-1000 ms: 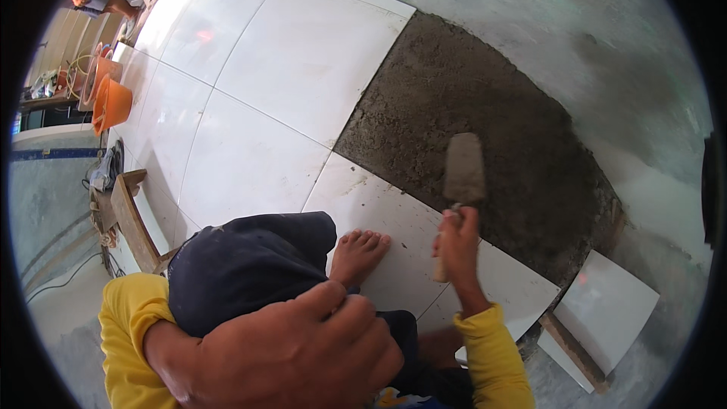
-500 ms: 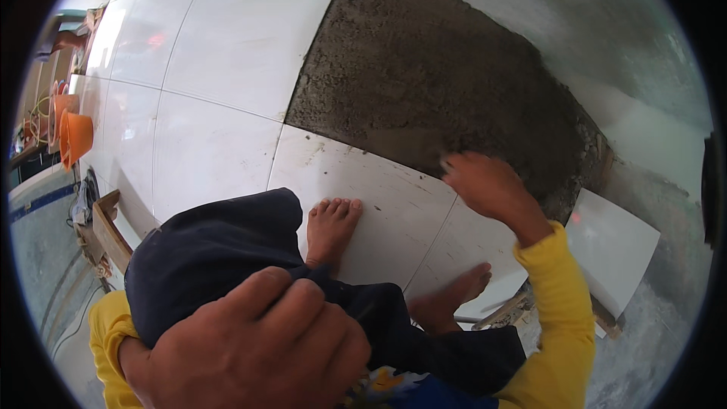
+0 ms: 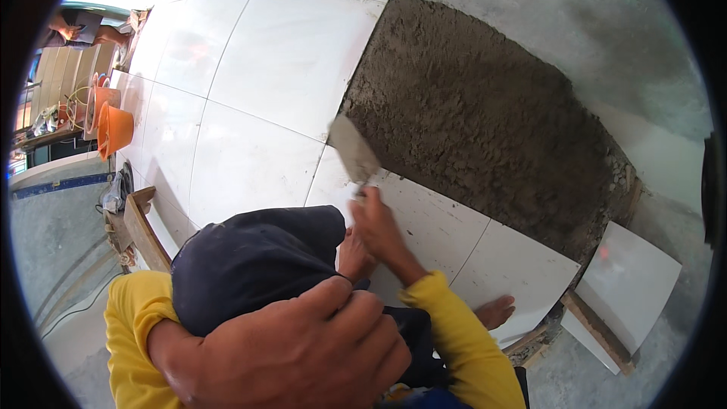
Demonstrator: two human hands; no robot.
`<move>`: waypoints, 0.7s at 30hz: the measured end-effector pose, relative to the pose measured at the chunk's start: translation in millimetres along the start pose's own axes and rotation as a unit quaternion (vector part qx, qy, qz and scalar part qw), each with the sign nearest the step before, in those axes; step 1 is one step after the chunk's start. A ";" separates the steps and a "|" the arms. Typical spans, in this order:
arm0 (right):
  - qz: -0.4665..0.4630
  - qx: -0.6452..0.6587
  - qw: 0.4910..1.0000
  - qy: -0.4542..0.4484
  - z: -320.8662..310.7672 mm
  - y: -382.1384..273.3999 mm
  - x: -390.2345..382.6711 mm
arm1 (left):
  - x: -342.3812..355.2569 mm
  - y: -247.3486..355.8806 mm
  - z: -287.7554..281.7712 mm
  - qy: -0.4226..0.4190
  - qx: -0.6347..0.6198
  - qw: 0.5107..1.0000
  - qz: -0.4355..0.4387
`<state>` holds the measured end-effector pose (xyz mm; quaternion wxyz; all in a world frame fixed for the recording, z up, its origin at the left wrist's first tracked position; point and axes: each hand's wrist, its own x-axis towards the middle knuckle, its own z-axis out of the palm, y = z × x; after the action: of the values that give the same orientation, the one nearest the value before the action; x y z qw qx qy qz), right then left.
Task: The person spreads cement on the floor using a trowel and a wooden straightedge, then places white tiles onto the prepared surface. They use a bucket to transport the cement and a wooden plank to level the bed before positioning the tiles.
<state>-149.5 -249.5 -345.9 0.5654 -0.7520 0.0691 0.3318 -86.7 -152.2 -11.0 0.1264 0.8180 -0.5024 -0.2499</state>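
Observation:
My right hand is closed round the handle of a trowel. The flat, mortar-grey blade reaches over the edge of the white tiles, its tip at the corner where they meet the dark wet mortar bed. Near the lower edge, my left hand is closed with its knuckles up, by my dark-trousered knee. Whatever lies under its fingers is hidden. Large white floor tiles border the mortar on the left and near sides, with small crumbs scattered on the nearest ones.
Loose white tiles lie at the right with a wooden strip across them. Orange buckets stand at the far left, near a wooden piece. A grey wall bounds the mortar. Another person's hand shows far left.
My right hand has swung left from the mortar's near right part to the tile corner, and the trowel blade now shows plainly. The whole view has shifted; my left hand remains by the knee.

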 end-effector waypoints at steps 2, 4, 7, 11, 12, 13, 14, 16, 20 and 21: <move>-0.038 -0.026 0.998 0.050 34.6 -11.4 4.3 | -0.5 2.9 -3.3 -0.021 -0.020 0.999 -0.021; -0.023 0.001 0.994 0.111 32.0 -8.5 -1.5 | 1.1 0.2 -5.1 -0.017 -0.044 0.998 -0.035; 0.044 0.020 0.979 0.196 -8.4 9.4 -29.6 | 3.8 -2.6 -2.5 -0.008 -0.051 0.998 -0.034; 0.081 0.036 0.957 0.276 -69.4 80.8 -79.8 | 8.5 -6.2 2.1 -0.007 -0.047 0.999 -0.001; 0.118 0.113 0.947 0.278 -82.6 65.1 -91.9 | 7.6 -7.6 3.1 -0.008 -0.049 0.999 0.005; 0.153 0.190 0.929 0.277 -91.7 44.1 -100.0 | 6.3 -7.9 2.6 -0.009 -0.048 0.999 0.010; 0.141 0.180 0.938 0.259 -91.4 43.6 -99.4 | 7.6 -8.0 2.3 -0.010 -0.046 0.999 0.022; 0.122 0.159 0.955 0.216 -84.6 41.4 -97.6 | 10.4 -5.2 3.8 0.019 -0.030 0.999 0.018; -0.009 0.013 0.993 0.114 -9.2 -1.6 -16.1 | 24.9 -0.8 2.3 -0.001 -0.017 0.999 0.038; 0.002 -0.005 0.995 0.099 1.9 -16.8 -3.9 | 28.5 1.0 -1.9 -0.016 -0.006 0.999 0.041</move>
<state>-145.2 -242.9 -330.4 0.5510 -0.7839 0.1250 0.2573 -75.9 -178.0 -17.0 0.1334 0.7917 -0.5364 -0.2601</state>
